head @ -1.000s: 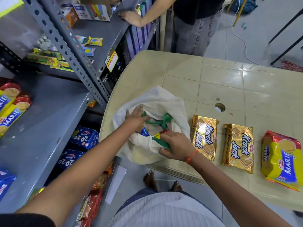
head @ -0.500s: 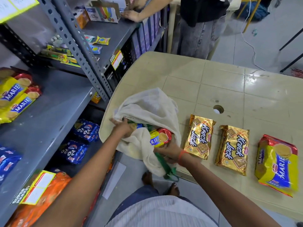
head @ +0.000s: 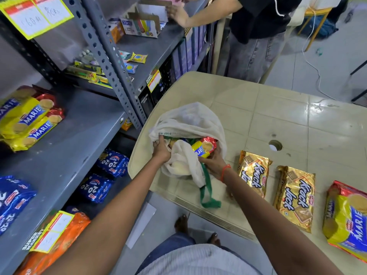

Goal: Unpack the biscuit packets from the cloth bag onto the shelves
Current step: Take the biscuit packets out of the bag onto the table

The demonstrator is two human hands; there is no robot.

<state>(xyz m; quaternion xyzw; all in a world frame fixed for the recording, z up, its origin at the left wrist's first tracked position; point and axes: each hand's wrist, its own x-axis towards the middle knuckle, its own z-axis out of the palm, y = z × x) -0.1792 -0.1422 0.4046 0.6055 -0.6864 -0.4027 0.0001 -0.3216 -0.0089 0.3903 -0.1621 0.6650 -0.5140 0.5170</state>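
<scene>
A cream cloth bag [head: 190,120] with green handles lies on the near left corner of the beige table [head: 278,108]. My left hand [head: 161,150] grips the bag's open rim and holds it apart. My right hand [head: 213,162] holds a yellow and red Marie biscuit packet [head: 204,148] that sticks halfway out of the bag's mouth. Two gold Krack Jack packets [head: 254,174] lie on the table to the right, then another Marie packet [head: 348,221]. The grey shelf [head: 65,155] on the left holds Marie packets [head: 29,120] and blue 20-20 packets [head: 12,201].
Another person [head: 256,36] stands at the table's far end with a hand on the upper shelf by a cardboard box [head: 139,26]. The lower shelf carries more 20-20 packets [head: 113,162] and an orange pack [head: 57,241]. The table has a small hole [head: 275,145]. My bare feet [head: 181,225] are below.
My right hand has drawn the Marie packet up out of the bag's mouth. My left hand shifted to the bag's rim. The green handle now hangs over the table edge.
</scene>
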